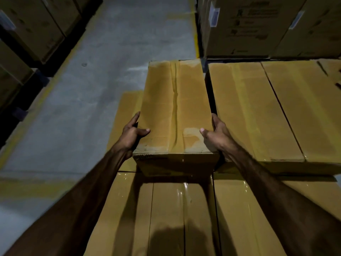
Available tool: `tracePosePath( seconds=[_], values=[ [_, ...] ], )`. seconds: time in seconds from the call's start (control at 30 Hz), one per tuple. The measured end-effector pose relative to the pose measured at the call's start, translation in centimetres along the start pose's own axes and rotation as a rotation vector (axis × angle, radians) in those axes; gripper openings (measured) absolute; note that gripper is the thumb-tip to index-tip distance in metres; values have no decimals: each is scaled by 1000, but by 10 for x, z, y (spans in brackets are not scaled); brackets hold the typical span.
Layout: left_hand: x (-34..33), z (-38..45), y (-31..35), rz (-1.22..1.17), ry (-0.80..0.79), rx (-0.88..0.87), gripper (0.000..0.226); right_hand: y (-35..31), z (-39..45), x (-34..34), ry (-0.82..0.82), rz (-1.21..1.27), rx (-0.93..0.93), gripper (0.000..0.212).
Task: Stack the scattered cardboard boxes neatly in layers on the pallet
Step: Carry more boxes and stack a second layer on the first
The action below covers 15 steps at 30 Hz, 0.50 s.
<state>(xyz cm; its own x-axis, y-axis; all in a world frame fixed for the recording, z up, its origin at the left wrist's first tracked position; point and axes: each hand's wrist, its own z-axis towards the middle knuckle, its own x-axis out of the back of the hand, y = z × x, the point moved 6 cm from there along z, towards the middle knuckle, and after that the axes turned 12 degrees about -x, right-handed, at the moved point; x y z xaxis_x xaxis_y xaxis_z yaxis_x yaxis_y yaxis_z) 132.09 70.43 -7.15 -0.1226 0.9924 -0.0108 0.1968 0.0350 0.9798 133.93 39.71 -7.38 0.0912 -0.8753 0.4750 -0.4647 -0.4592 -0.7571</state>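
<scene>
Over the lower layer of boxes (166,215), a cardboard box (177,108) is gripped at its near sides by the left hand (132,133) and right hand (216,134), beside stacked boxes (267,108).

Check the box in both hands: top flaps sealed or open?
Sealed. The held cardboard box has its top flaps closed flat, a tape strip running down the centre seam. Left hand and right hand grip its sides.
</scene>
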Motion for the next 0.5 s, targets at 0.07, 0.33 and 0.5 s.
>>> tracePosePath(
  seconds=[0.07, 0.33, 0.5],
  values=[
    [-2, 10, -9, 6, 0, -2, 88, 3, 11, -5, -6, -43, -44, 59],
    [-8, 32, -42, -19, -4, 44, 92, 13, 30, -13, 98, -298, -61, 77],
    [-13, 42, -50, -42, 13, 51, 94, 0, 34, -11, 137, -427, -75, 52]
  ],
)
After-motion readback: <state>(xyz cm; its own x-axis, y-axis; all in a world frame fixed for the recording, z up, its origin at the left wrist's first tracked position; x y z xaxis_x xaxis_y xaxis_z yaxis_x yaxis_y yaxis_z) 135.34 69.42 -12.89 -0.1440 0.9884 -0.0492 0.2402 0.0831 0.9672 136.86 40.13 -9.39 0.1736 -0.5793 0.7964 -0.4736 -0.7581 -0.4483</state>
